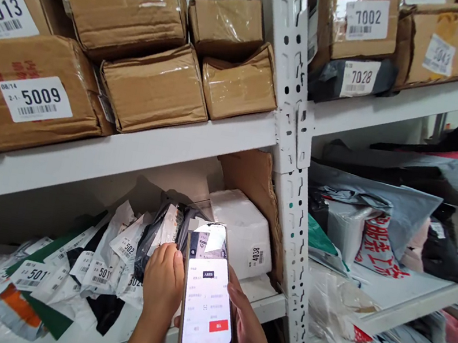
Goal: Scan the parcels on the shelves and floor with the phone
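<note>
My right hand (249, 327) is wrapped around a smartphone (207, 302), held upright at the lower middle. Its screen is lit, with a camera picture at the top, a white form below and a red button. My left hand (162, 277) reaches in just left of the phone. Its fingers are curled against a dark plastic parcel (147, 251) that carries a white label; the fingertips are partly hidden. Behind the phone sits a white wrapped parcel (241, 226) marked 4038. Left of my left hand, several labelled poly mailers (100, 270) stand packed in a row.
Brown cardboard boxes (155, 89) with number labels fill the upper shelf (198, 143). A perforated white metal post (297, 148) rises right of my hands. Beyond it, bagged parcels (380, 238) lie on other shelves. A cardboard sheet (254, 176) leans beside the post.
</note>
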The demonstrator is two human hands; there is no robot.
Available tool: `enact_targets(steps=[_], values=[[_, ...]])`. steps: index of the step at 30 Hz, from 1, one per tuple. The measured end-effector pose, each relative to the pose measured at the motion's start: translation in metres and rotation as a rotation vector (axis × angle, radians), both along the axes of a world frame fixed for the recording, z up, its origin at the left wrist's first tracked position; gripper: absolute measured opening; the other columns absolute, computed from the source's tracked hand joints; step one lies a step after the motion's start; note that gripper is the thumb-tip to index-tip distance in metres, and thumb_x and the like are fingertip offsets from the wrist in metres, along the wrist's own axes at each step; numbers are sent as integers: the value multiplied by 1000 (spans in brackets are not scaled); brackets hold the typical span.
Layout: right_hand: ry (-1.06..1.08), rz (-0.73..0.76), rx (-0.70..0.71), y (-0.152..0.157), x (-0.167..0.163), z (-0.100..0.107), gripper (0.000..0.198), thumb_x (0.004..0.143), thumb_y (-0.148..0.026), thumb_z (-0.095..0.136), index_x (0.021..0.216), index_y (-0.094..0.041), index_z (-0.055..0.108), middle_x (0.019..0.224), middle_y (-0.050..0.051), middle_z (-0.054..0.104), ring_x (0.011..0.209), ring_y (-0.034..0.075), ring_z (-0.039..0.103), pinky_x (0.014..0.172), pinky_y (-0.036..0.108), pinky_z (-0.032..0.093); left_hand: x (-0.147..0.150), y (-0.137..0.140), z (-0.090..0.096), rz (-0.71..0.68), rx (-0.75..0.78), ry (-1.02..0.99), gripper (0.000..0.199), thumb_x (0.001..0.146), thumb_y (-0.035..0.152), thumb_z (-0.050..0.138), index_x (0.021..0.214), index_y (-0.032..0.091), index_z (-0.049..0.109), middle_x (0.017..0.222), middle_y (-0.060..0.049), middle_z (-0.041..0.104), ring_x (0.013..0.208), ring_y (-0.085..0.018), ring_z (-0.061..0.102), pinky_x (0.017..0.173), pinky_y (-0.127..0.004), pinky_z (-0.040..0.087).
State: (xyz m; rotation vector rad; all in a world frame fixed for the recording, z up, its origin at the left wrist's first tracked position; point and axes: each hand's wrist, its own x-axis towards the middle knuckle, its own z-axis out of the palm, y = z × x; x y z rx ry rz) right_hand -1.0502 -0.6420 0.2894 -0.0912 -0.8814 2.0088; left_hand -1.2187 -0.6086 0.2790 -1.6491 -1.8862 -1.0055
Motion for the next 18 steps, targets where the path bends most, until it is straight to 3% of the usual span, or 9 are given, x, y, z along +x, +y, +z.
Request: enact_targets(steps=[10, 18], values=[[6, -5, 20, -3, 2, 3, 70, 83, -48, 56, 143, -28, 25, 120, 14, 63, 86, 29, 69, 30, 19, 49, 3, -2, 4, -21, 41, -46, 33, 94, 29, 21, 81, 21, 50, 88, -8, 59, 88, -24, 54, 79, -40, 44], [4, 34, 61, 2, 4, -2, 75, 79, -43, 61, 143, -29, 25, 123, 13, 63, 89, 30, 69, 33, 20, 49, 1, -1, 3, 9, 19, -4, 24, 92, 25, 29, 81, 20, 50, 88, -8, 59, 88, -24, 53, 79, -39, 43]])
